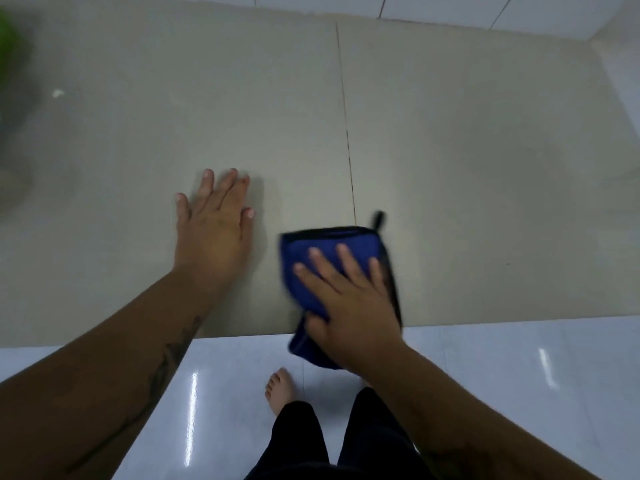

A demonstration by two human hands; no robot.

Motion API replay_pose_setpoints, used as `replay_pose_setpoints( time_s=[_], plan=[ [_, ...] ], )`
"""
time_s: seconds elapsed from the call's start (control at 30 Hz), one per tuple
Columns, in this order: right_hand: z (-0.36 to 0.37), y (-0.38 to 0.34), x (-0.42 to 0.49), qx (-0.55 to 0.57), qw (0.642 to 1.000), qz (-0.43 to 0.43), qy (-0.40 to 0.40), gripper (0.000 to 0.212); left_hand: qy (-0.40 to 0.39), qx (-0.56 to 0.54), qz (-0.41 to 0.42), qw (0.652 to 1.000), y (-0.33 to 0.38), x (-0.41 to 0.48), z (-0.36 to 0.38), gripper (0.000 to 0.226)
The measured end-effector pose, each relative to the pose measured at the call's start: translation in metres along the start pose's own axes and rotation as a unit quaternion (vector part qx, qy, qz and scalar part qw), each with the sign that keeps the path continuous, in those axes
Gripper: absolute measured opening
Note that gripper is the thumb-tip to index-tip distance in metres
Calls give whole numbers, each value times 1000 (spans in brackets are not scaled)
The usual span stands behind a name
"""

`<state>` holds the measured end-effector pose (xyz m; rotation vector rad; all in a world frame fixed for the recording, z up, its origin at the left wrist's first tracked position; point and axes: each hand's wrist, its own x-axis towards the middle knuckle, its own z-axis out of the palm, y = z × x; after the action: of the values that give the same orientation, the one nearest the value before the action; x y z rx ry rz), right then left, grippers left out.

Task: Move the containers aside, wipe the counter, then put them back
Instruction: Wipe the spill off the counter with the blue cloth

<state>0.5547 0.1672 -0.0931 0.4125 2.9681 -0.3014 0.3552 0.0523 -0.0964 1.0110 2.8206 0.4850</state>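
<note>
The beige tiled counter (450,133) carries a blue cloth (325,242) at six o'clock, overhanging the front edge; a blurred green thing (8,36) is at ten o'clock.

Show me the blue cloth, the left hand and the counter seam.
blue cloth (298,245): head view, bare upper-left part.
left hand (211,233): head view, back of hand.
counter seam (347,133): head view, middle of line.

Under my right hand (349,306), cloth (325,242) is showing soft, fuzzy blue nap, black trim. Counter (467,150) is reading smooth, faintly sheened tile. Floor (519,375) is gleaming glossy.
</note>
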Motion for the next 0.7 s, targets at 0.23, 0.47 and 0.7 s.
replay_pose_setpoints(
  time_s=[0.23,0.47,0.7],
  plan=[
    [-36,133,111,-30,989,143,28,71,-31,66,-45,996,-44,-7,-14,56],
    [-15,58,15,-15,979,204,22,77,-42,79,-41,995,-45,0,-8,56],
    [-16,-16,129,-28,997,-70,-3,66,-39,54,-37,997,-48,-2,-11,53]
  ],
)
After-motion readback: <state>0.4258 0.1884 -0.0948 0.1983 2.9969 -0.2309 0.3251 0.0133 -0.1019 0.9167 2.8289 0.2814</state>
